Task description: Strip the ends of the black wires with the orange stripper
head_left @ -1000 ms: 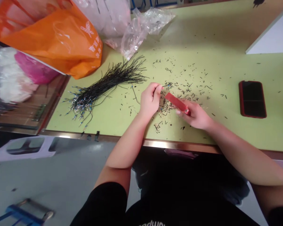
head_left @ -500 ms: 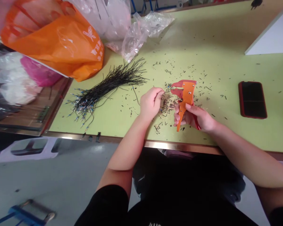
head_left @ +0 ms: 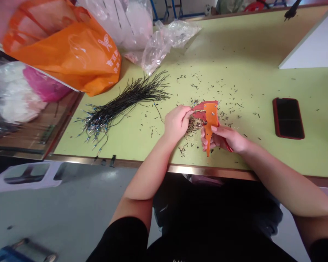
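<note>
My right hand (head_left: 225, 140) is shut around the handles of an orange-and-red wire stripper (head_left: 211, 116), which stands with its jaws pointing left. My left hand (head_left: 177, 123) is pinched closed at the jaws, apparently on the end of a thin black wire (head_left: 192, 112), which is mostly hidden by my fingers. Just below the jaws lies a heap of cut insulation scraps (head_left: 194, 127), and more are scattered across the green tabletop (head_left: 251, 87). A loose bundle of black wires (head_left: 123, 103) with blue-tipped, metal ends lies to the left of my hands.
A black phone in a red case (head_left: 288, 118) lies on the table to the right. An orange bag (head_left: 71, 47) and clear plastic bags (head_left: 155, 49) sit at the far left edge. The near table edge has metal trim (head_left: 153, 165). A white board (head_left: 311, 47) lies at upper right.
The stripper has turned from lying on its side to showing its orange face. Its jaws have moved left, up to my left fingers, and both hands have drawn closer together.
</note>
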### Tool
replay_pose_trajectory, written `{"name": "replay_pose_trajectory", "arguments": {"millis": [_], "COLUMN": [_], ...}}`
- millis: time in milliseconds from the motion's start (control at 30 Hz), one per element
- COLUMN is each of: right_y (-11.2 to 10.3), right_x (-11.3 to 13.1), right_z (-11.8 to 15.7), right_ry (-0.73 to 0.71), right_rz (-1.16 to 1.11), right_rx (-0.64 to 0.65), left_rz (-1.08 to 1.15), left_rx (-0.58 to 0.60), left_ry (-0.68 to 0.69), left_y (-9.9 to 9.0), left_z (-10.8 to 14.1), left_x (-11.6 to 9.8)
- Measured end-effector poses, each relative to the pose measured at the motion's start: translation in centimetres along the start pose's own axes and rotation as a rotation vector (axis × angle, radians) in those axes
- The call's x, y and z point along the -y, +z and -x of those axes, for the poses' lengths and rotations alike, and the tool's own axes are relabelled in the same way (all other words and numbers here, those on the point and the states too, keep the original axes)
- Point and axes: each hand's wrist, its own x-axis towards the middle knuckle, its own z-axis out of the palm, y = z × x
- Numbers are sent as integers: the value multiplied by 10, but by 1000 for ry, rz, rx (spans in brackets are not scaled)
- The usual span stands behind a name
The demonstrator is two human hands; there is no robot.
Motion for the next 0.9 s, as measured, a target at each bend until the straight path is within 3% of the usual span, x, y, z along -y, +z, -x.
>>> {"name": "replay_pose_trajectory", "arguments": {"millis": [300, 700, 900], "right_y": [6, 18, 24], "right_x": [-3, -13, -25], "right_z": [-2, -7, -11], "right_ry": [-44, -166, -223], "right_rz": [27, 132, 155], "right_rx": [-110, -260, -306], "left_rz": [-45, -82, -184], "left_rx": [142, 205, 156], "left_ry": [10, -28, -16], "left_y": [-9, -12, -13], "left_z": [-2, -4, -2], "left_x": [-3, -2, -3]}}
